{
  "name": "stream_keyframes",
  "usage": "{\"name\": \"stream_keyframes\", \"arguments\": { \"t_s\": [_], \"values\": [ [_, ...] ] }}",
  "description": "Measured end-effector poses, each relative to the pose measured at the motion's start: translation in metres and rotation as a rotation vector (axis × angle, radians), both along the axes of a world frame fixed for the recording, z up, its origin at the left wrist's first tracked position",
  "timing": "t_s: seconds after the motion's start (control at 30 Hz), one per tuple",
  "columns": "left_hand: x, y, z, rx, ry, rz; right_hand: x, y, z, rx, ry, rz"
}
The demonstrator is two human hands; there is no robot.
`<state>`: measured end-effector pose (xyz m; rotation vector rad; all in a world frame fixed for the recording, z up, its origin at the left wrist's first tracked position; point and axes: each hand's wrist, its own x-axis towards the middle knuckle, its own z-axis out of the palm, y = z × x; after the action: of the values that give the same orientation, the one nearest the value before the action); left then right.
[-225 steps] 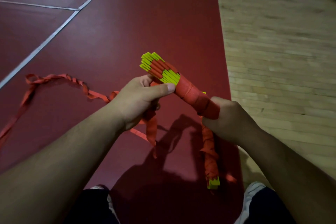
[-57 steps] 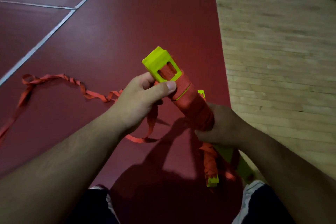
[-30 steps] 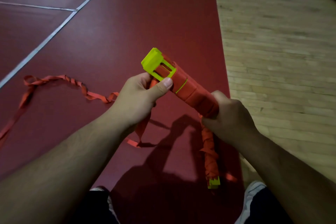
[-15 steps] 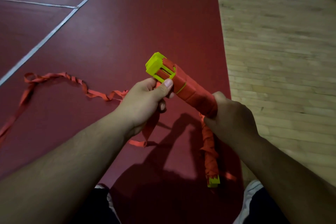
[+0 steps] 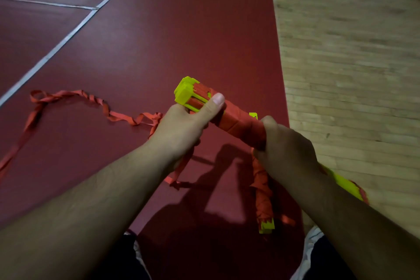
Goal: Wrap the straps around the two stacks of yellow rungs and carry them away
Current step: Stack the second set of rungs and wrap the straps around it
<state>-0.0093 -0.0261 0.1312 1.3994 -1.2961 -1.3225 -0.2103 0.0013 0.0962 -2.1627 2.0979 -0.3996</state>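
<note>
Orange-strapped rungs (image 5: 236, 121) (hands (image 5: 181, 129) (image 5: 286, 151) gripping), mat edge (image 5: 280, 70) near

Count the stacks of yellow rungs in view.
2. The held stack is gripped by the left hand and the right hand. The second stack, wrapped in red, lies below the right hand. The arms may hide more.
</note>
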Motion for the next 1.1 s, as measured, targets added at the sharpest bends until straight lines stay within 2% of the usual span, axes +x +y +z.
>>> {"name": "stream_keyframes", "arguments": {
  "t_s": [0.1,0.23,0.4,0.5,0.57,0.7,0.87,1.0,1.1],
  "values": [
    [0.002,-0.003,-0.004,-0.068,0.004,0.041,0.002,0.0,0.0,0.064,-0.045,0.042],
    [0.0,-0.002,0.002,-0.222,-0.036,0.042,-0.004,-0.004,0.004,0.269,-0.32,0.155],
    [0.004,0.001,0.011,-0.369,0.046,-0.143,-0.003,-0.002,0.001,0.511,-0.64,0.32],
    [0.007,-0.001,0.012,-0.378,0.064,-0.169,0.0,-0.002,-0.001,0.533,-0.752,0.302],
    [0.009,-0.005,0.007,-0.335,0.0,-0.123,-0.001,-0.005,-0.003,0.465,-0.721,0.252],
    [0.017,-0.015,-0.006,-0.287,-0.157,-0.125,-0.007,-0.007,-0.007,0.282,-0.468,0.149],
    [0.021,-0.018,-0.006,-0.35,-0.287,-0.16,-0.014,-0.009,-0.006,0.185,-0.408,0.068],
    [0.016,-0.016,-0.01,-0.26,-0.262,-0.105,-0.009,-0.007,-0.007,0.151,-0.367,0.007],
    [0.015,-0.012,-0.011,-0.191,-0.211,-0.157,-0.007,-0.004,-0.005,0.205,-0.324,0.047]
  ]
}}
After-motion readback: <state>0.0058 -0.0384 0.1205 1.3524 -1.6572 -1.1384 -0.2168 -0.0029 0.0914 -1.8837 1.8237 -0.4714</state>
